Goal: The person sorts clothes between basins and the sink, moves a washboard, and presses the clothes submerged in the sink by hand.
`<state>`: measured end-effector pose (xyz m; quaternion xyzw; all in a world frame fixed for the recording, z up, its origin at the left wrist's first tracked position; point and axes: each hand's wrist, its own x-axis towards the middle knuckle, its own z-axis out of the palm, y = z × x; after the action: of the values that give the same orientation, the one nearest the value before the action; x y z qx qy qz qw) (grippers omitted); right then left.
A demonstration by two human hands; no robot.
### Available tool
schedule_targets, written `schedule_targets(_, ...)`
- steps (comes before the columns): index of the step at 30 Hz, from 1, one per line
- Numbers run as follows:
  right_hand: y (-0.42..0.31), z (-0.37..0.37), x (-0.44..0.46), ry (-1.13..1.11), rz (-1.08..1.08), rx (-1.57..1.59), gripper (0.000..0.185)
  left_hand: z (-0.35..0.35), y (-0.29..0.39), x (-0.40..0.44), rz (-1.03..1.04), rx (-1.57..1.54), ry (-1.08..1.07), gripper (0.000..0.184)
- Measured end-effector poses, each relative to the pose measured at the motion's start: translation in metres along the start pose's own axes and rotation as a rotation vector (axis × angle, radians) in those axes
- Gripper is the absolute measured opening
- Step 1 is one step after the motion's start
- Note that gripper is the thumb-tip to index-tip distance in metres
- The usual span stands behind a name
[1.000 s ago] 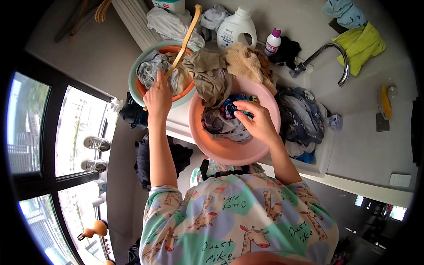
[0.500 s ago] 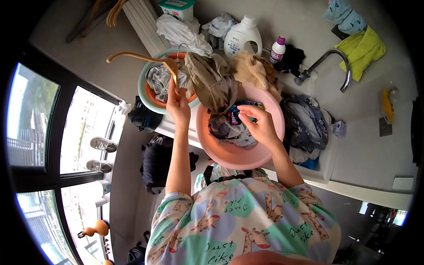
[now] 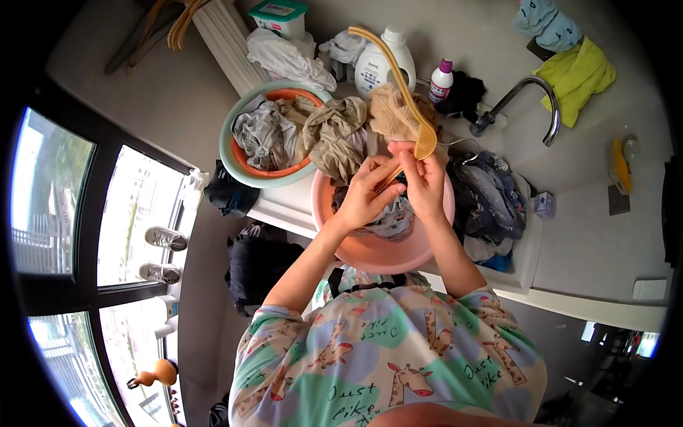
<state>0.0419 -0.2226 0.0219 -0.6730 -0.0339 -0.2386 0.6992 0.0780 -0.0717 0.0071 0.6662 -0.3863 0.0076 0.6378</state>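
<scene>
A wooden clothes hanger (image 3: pixel 400 78) is tilted above the pink basin (image 3: pixel 378 257), one curved arm pointing up and away. My left hand (image 3: pixel 366 196) is closed on its lower part. My right hand (image 3: pixel 423 186) grips the hanger too, close beside the left, with the fingers partly overlapping. The metal hook (image 3: pixel 466 151) sticks out to the right. Beneath my hands, patterned wet-looking clothes (image 3: pixel 391 222) lie in the basin, partly hidden. A khaki garment (image 3: pixel 338 139) is heaped at the basin's upper left rim, and a tan fluffy cloth (image 3: pixel 390 114) lies behind it.
On the left stands a green basin (image 3: pixel 229 142) with an orange one inside, holding grey clothes. Dark clothes (image 3: pixel 494 203) fill the sink at right under a curved faucet (image 3: pixel 530 89). A white detergent jug (image 3: pixel 384 67) and a purple-capped bottle (image 3: pixel 441 80) stand behind.
The hanger has swung from the left, over the green basin, to the right above the pink basin. My right hand has moved from above the clothes onto the hanger, joining my left.
</scene>
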Motion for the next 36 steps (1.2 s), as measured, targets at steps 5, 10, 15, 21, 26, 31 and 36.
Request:
schedule_targets(5,-0.028,-0.068,0.036,0.135,0.033,-0.49,0.024,-0.114,-0.083,0.095,-0.221,0.458,0.477,0.036)
schedule_targets(10,0.002,-0.074,0.093,-0.008,-0.207,-0.909,0.031,-0.153,-0.144,0.163,-0.387,1.148,0.255,0.062)
schedule_targets(15,0.054,-0.084,0.142,-0.369,-0.233,-1.213,0.036,-0.193,-0.203,0.191,-0.4,1.141,0.256,0.04)
schedule_targets(21,0.024,-0.073,0.168,-0.357,-0.214,-1.034,0.03,-0.251,-0.064,0.178,-0.123,-0.401,0.745,0.034)
schedule_targets(26,0.049,0.007,0.23,-0.38,-0.368,-0.985,0.023,-0.217,0.051,0.103,-0.04,-1.012,0.552,0.05)
schedule_targets(31,0.11,0.05,0.28,-0.538,-0.366,-1.576,0.025,-0.117,0.035,0.0,-0.31,-1.031,0.475,0.039)
schedule_targets(36,0.129,0.06,0.31,-0.562,-0.358,-1.854,0.03,-0.07,0.027,-0.069,-0.689,-0.767,0.416,0.019)
